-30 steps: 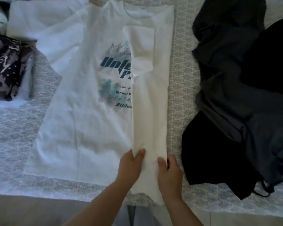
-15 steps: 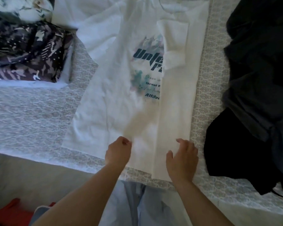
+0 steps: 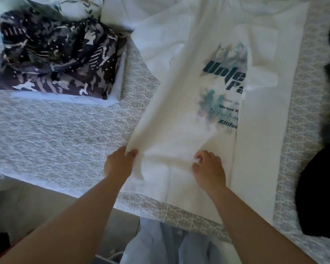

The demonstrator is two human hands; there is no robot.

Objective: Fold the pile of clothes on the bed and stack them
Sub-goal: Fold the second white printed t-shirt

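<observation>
Head view, task thing: the white T-shirt (image 3: 179, 115) lies face up on the bed (image 3: 61, 134), its collar at the far end and its hem at the near edge by the person.
Head view, long axis: it runs from the hem near the hands away to the collar, leaning a little to the right in the picture.
Head view, fold so far: the shirt's right side already lies turned inward as a long strip (image 3: 263, 130) covering part of the print; the left side is still spread out flat.
Head view, left hand (image 3: 120, 164): pinches the shirt's lower left corner between thumb and fingers, the cloth lifted slightly off the bed there.
Head view, right hand (image 3: 210, 168): rests on the hem near the middle, fingers curled into the cloth; whether it truly grips or only presses, I cannot tell.
Head view, hands together or apart: apart, both on the hem, with the unfolded left panel between them.
Head view, deciding relation: the loose left side lies at the left hand, which is the nearer one; by my judgement it must carry that edge rightward across the long axis, toward the strip.
Head view, stack: a folded patterned garment (image 3: 53, 60) sits well to the left.
Head view, pile: dark clothes (image 3: 320, 187) wait just beside the shirt on the right.
</observation>
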